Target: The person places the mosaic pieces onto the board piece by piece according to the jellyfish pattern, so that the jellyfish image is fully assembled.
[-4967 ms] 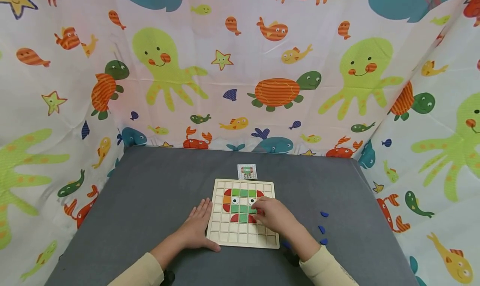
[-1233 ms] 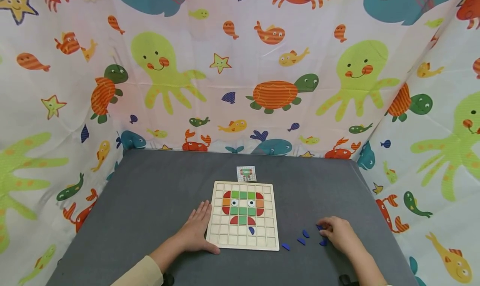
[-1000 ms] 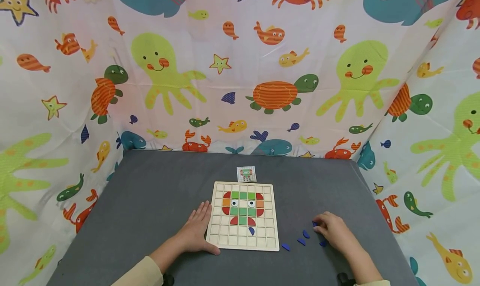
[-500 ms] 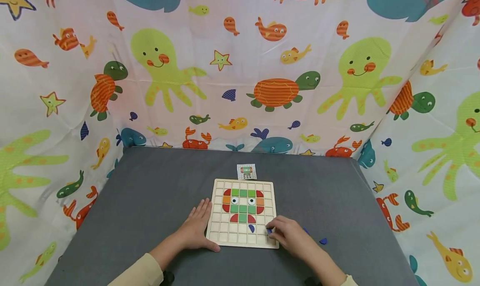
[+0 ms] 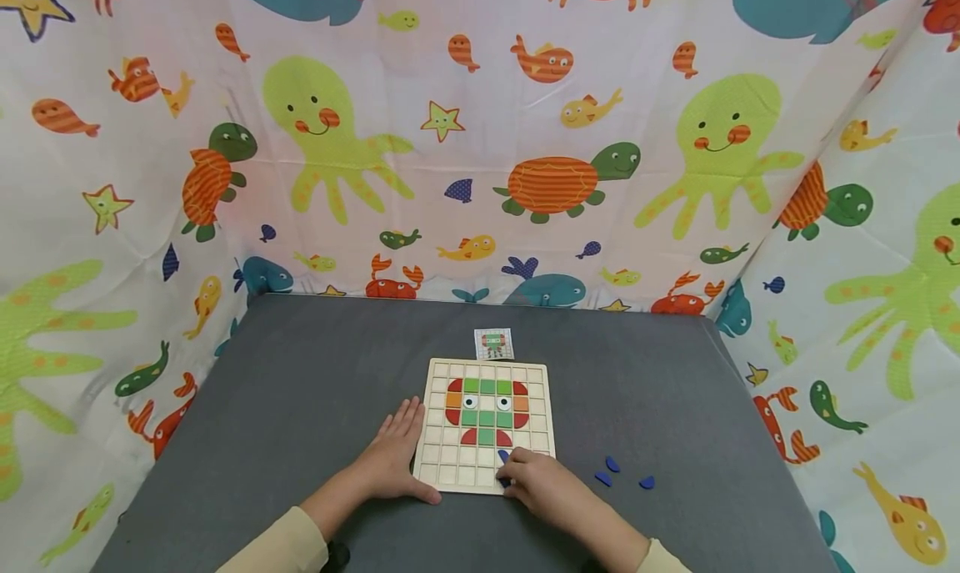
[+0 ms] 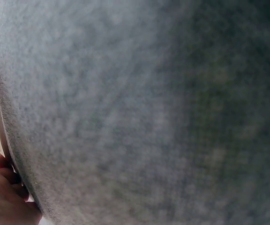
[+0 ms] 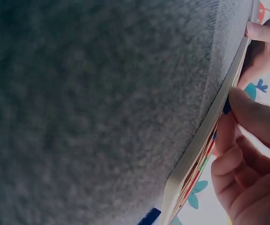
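A pale wooden grid board [image 5: 456, 475] lies on the grey table, bearing red, green and orange tiles and two eye tiles in a face-like pattern. My left hand [image 5: 392, 456] rests against the board's left edge, fingers straight and thumb at the near corner. Over the board's near rows, my right hand [image 5: 546, 488] pinches a small blue piece [image 7: 227, 107] between thumb and finger. Just beyond those fingertips, another blue piece [image 5: 503, 454] sits on the board, partly covered by the hand. The pinched piece's shape is mostly hidden.
To the right of the board lie three loose blue half-round pieces [image 5: 612, 464]. A small printed card [image 5: 493, 344] with a similar pattern touches or nearly touches the board's far edge. A patterned sea-animal curtain [image 5: 450, 181] surrounds the table [image 5: 337, 348].
My right hand has taken a blue piece from the right and carried it left over the board. Since the oldest frame, one blue piece has come onto the board. My left hand stays put.
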`<state>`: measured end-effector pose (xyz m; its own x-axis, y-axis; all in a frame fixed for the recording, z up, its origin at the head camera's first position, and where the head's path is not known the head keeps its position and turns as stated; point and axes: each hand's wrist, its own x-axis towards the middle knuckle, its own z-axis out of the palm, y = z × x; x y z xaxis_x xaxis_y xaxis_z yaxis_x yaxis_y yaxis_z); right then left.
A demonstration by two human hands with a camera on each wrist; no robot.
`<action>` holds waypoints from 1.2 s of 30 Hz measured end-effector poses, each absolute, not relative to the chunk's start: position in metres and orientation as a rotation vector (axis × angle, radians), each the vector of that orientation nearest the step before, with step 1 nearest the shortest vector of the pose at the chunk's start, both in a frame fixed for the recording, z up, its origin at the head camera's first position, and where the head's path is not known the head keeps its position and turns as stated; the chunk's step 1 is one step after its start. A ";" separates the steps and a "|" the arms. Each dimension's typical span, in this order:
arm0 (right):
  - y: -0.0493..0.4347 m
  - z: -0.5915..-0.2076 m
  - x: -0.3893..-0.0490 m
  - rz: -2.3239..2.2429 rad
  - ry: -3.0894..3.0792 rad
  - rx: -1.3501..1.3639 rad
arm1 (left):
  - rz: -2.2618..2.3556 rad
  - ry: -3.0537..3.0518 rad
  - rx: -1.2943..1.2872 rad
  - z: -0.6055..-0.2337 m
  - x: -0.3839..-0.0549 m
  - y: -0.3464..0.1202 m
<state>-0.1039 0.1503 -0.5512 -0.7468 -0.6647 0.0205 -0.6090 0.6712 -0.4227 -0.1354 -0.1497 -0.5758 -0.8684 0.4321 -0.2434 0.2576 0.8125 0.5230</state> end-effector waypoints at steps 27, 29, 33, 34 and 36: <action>0.180 -0.536 -0.099 -0.814 2.880 -0.854 | 0.647 2.663 0.520 -0.573 -0.135 -0.147; 0.194 -0.536 -0.097 -0.781 2.958 -0.770 | 0.654 2.661 0.513 -0.573 -0.135 -0.147; 0.227 -0.537 -0.091 -0.716 3.066 -0.525 | 0.651 2.659 0.503 -0.574 -0.136 -0.147; 0.235 -0.537 -0.090 -0.697 3.080 -0.454 | 0.649 2.660 0.503 -0.574 -0.136 -0.147; 0.254 -0.536 -0.087 -0.671 3.077 -0.322 | 0.646 2.660 0.503 -0.574 -0.136 -0.147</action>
<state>-0.0869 0.2538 -0.5359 -0.9790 -0.1928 0.0662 -0.2028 0.8894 -0.4096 -0.1359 -0.1473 -0.5738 -0.8734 0.4156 -0.2541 0.2529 0.8327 0.4926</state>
